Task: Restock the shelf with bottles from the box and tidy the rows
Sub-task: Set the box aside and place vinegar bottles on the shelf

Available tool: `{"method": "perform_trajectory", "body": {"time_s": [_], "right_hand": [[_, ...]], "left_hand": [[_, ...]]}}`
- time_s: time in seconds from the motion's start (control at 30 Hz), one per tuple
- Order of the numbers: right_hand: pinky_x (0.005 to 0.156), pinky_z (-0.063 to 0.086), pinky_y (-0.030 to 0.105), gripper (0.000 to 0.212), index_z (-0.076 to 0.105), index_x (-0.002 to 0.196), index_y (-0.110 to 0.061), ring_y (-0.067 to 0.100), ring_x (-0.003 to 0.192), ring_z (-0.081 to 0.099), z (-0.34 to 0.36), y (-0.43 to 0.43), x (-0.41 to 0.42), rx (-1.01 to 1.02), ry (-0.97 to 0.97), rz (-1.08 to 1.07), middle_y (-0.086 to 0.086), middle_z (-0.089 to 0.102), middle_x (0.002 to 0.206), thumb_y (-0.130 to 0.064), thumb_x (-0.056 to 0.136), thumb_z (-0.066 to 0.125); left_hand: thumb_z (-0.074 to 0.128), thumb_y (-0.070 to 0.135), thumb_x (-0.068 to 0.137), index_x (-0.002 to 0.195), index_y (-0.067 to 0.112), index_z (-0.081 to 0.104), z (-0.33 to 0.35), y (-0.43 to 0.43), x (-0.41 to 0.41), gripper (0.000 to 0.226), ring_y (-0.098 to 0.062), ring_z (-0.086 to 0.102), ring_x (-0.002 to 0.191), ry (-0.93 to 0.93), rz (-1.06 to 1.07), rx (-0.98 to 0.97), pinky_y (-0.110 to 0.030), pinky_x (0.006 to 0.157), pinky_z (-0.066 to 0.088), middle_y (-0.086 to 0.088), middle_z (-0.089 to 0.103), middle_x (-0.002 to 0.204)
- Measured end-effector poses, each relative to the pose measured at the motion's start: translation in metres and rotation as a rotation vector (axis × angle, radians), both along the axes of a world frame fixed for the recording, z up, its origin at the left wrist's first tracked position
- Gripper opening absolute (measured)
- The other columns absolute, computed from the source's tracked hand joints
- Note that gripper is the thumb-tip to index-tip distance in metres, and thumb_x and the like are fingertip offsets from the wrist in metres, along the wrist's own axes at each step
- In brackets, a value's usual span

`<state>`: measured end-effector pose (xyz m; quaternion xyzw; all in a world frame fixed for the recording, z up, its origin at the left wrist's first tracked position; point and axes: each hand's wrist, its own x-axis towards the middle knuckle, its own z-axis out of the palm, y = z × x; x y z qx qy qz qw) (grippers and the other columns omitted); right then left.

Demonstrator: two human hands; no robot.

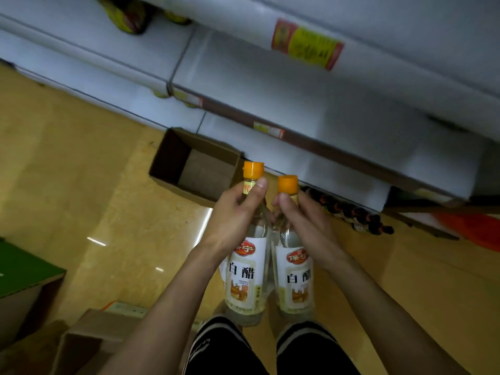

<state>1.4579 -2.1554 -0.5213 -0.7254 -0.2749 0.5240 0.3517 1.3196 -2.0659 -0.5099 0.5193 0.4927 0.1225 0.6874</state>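
Two clear bottles with orange caps and white labels hang side by side above the floor, near the middle of the head view. My left hand (238, 212) grips the left bottle (247, 277) by its neck. The right bottle (296, 282) is held the same way, around the neck, by my right hand (303, 220). An open brown cardboard box (165, 163) stands on the floor just beyond the bottles, against the shelf base; the part of its inside that shows holds no bottles. Grey shelf boards (270, 85) run across the top of the view.
A row of dark bottles (351, 212) stands on the lowest shelf at the right. A green-topped carton (24, 269) and flattened cardboard (89, 334) lie on the tan floor at the left. A yellow and red price tag (308, 47) hangs on an upper shelf edge.
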Motion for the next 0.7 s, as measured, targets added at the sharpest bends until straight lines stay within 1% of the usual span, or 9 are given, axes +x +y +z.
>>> {"method": "perform_trajectory", "body": {"time_s": [0.13, 0.27, 0.37, 0.4, 0.5, 0.57, 0.6, 0.67, 0.7], "right_hand": [[0.077, 0.047, 0.029, 0.038, 0.065, 0.100, -0.031, 0.000, 0.088, 0.067, 0.075, 0.013, 0.000, 0.050, -0.068, 0.042, -0.011, 0.071, 0.094, -0.063, 0.097, 0.045], [0.074, 0.045, 0.026, 0.037, 0.063, 0.096, -0.022, 0.001, 0.083, 0.068, 0.143, 0.018, -0.003, 0.114, -0.093, 0.078, -0.011, 0.072, 0.089, -0.054, 0.100, 0.045], [0.074, 0.047, 0.029, 0.037, 0.063, 0.096, -0.023, 0.004, 0.082, 0.068, 0.185, 0.016, -0.005, 0.144, -0.114, 0.089, -0.006, 0.073, 0.089, -0.055, 0.098, 0.044], [0.076, 0.049, 0.032, 0.038, 0.064, 0.097, -0.024, 0.005, 0.083, 0.069, 0.198, 0.015, -0.005, 0.159, -0.121, 0.091, -0.004, 0.073, 0.089, -0.056, 0.098, 0.044], [0.084, 0.054, 0.039, 0.045, 0.065, 0.100, -0.025, 0.010, 0.085, 0.071, 0.231, 0.013, -0.005, 0.212, -0.165, 0.086, -0.004, 0.074, 0.090, -0.065, 0.096, 0.044], [0.086, 0.056, 0.044, 0.044, 0.066, 0.100, -0.026, 0.012, 0.086, 0.071, 0.251, 0.012, -0.004, 0.256, -0.193, 0.080, -0.003, 0.074, 0.090, -0.064, 0.094, 0.045], [0.087, 0.056, 0.046, 0.044, 0.066, 0.100, -0.026, 0.014, 0.087, 0.071, 0.261, 0.011, -0.005, 0.272, -0.211, 0.078, -0.001, 0.074, 0.092, -0.064, 0.095, 0.045], [0.089, 0.055, 0.047, 0.046, 0.066, 0.104, -0.026, 0.015, 0.091, 0.070, 0.279, 0.011, -0.006, 0.297, -0.255, 0.067, 0.000, 0.074, 0.097, -0.066, 0.095, 0.045], [0.088, 0.055, 0.044, 0.045, 0.065, 0.105, -0.028, 0.011, 0.092, 0.070, 0.288, 0.010, -0.008, 0.309, -0.277, 0.060, -0.002, 0.073, 0.098, -0.067, 0.095, 0.044]], "left_hand": [[0.049, 0.052, 0.101, 0.091, 0.013, 0.066, 0.076, 0.008, -0.002, 0.044, -0.026, 0.074, 0.081, -0.019, -0.019, 0.087, -0.055, 0.087, 0.058, -0.010, 0.075, 0.084], [0.048, 0.053, 0.101, 0.094, 0.010, 0.066, 0.138, 0.009, -0.007, 0.047, -0.025, 0.073, 0.081, -0.019, -0.044, 0.170, -0.056, 0.086, 0.057, -0.009, 0.075, 0.085], [0.048, 0.058, 0.100, 0.091, 0.019, 0.067, 0.177, 0.008, -0.011, 0.044, -0.027, 0.072, 0.081, -0.040, -0.072, 0.237, -0.056, 0.085, 0.057, -0.010, 0.074, 0.085], [0.047, 0.059, 0.100, 0.090, 0.023, 0.067, 0.189, 0.008, -0.011, 0.043, -0.026, 0.072, 0.081, -0.049, -0.086, 0.262, -0.054, 0.084, 0.057, -0.010, 0.074, 0.085], [0.046, 0.059, 0.100, 0.093, 0.021, 0.068, 0.223, 0.007, -0.013, 0.045, -0.022, 0.073, 0.082, -0.083, -0.119, 0.324, -0.045, 0.083, 0.058, -0.007, 0.075, 0.086], [0.046, 0.057, 0.102, 0.098, 0.018, 0.068, 0.244, 0.008, -0.015, 0.045, -0.022, 0.073, 0.083, -0.132, -0.135, 0.363, -0.042, 0.082, 0.059, -0.006, 0.075, 0.087], [0.046, 0.054, 0.102, 0.096, 0.018, 0.068, 0.254, 0.008, -0.015, 0.043, -0.021, 0.073, 0.082, -0.156, -0.139, 0.380, -0.039, 0.080, 0.059, -0.005, 0.075, 0.086], [0.048, 0.048, 0.102, 0.089, 0.022, 0.066, 0.273, 0.008, -0.016, 0.035, -0.015, 0.074, 0.080, -0.199, -0.143, 0.416, -0.028, 0.073, 0.058, -0.001, 0.075, 0.084], [0.049, 0.046, 0.102, 0.087, 0.025, 0.065, 0.281, 0.008, -0.017, 0.031, -0.013, 0.074, 0.080, -0.214, -0.143, 0.428, -0.023, 0.070, 0.057, 0.000, 0.075, 0.083]]}}
